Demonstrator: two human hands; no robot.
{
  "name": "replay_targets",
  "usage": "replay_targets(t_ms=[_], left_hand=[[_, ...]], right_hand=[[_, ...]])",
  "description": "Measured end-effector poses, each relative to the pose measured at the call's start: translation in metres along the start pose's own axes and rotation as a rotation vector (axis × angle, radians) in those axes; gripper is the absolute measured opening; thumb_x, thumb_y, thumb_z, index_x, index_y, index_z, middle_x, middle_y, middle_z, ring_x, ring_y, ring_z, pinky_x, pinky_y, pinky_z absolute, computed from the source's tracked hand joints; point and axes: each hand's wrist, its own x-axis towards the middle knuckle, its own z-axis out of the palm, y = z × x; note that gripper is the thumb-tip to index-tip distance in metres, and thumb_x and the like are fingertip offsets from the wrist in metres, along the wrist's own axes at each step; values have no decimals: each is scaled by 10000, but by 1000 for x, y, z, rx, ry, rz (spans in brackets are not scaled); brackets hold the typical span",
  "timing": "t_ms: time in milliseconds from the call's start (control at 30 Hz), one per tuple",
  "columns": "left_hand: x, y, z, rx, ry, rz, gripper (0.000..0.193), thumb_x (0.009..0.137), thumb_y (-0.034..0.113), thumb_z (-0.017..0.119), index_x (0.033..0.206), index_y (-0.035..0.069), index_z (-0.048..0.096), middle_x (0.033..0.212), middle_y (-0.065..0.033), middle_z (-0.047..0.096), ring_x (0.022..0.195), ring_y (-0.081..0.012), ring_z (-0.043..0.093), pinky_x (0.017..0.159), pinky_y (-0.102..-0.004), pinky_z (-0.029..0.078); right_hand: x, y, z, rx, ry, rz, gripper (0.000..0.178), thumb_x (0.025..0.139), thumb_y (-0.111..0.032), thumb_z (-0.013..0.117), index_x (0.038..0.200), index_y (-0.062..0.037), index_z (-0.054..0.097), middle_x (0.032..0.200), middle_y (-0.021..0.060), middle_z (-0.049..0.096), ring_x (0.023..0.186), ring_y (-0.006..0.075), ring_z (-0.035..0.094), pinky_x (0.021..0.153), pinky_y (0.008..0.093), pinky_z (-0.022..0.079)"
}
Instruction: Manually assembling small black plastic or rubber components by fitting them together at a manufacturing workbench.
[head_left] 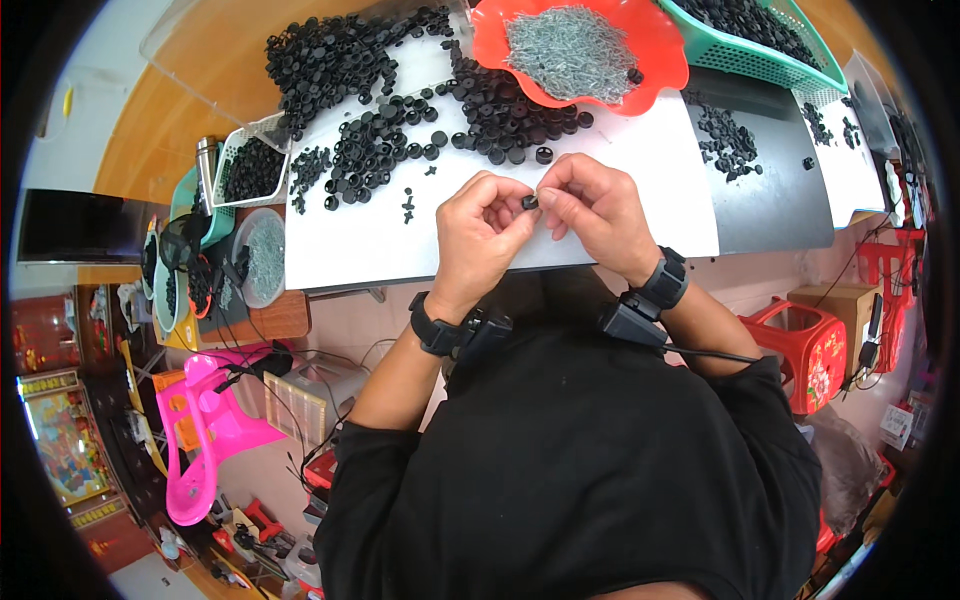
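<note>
Close together over the near part of the white work sheet [400, 245], my two hands meet at a small black plastic part [530, 202]. My left hand [480, 230] pinches it between thumb and forefinger. The fingertips of my right hand [597, 215] are closed at its other side; whether they hold a second tiny piece is hidden. Beyond the hands lie heaps of round black caps [365, 150], one single cap [544, 155] nearest my fingers. A few tiny black cross-shaped pieces [408, 205] rest left of my left hand.
A red scalloped bowl [665, 75] of metal screws or pins stands at the back. Right of it are a green basket [720, 50] and a dark mat [770, 205] with black pieces. A white basket [222, 160] and a clear tub [243, 285] stand left. A red stool [810, 345] is right.
</note>
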Motion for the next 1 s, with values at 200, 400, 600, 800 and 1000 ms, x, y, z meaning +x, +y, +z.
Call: replay_targets(t_ms=[200, 400, 600, 800, 1000], left_hand=[[0, 1, -1, 35, 0, 16, 132, 692, -33, 681, 803, 11, 626, 703, 10, 538, 568, -36, 463, 514, -185, 399], [2, 8, -5, -106, 6, 40, 207, 668, 11, 741, 862, 51, 684, 789, -3, 547, 643, -50, 469, 544, -179, 377], [-2, 11, 5, 26, 66, 185, 263, 653, 32, 758, 905, 81, 700, 821, -4, 535, 720, -86, 471, 573, -209, 372], [-1, 21, -3, 171, 43, 152, 380, 681, 29, 738, 1050, 64, 654, 847, -14, 554, 724, -86, 477, 600, -203, 392], [27, 19, -48, 558, 94, 38, 318, 692, -26, 655, 1005, 26, 630, 846, -43, 556, 668, -82, 484, 564, -203, 419]], right_hand=[[3, 7, -4, -131, -42, -53, 60, 811, -7, 624, 831, 1, 568, 699, 4, 571, 624, 54, 536, 526, 194, 435], [2, 3, -3, 205, -5, -2, 104, 848, -44, 600, 932, 11, 578, 808, 29, 599, 697, 89, 574, 563, 229, 479], [1, -2, -7, 448, -95, 132, 143, 868, -52, 573, 996, 14, 575, 877, 74, 624, 746, 110, 594, 627, 249, 500], [1, -2, -14, 605, -24, 186, 126, 879, -72, 568, 987, -8, 572, 811, 71, 612, 649, 104, 580, 535, 237, 497], [2, 6, -19, 686, -15, 175, 111, 877, -75, 572, 969, -12, 574, 776, 64, 596, 602, 94, 556, 505, 230, 487]])
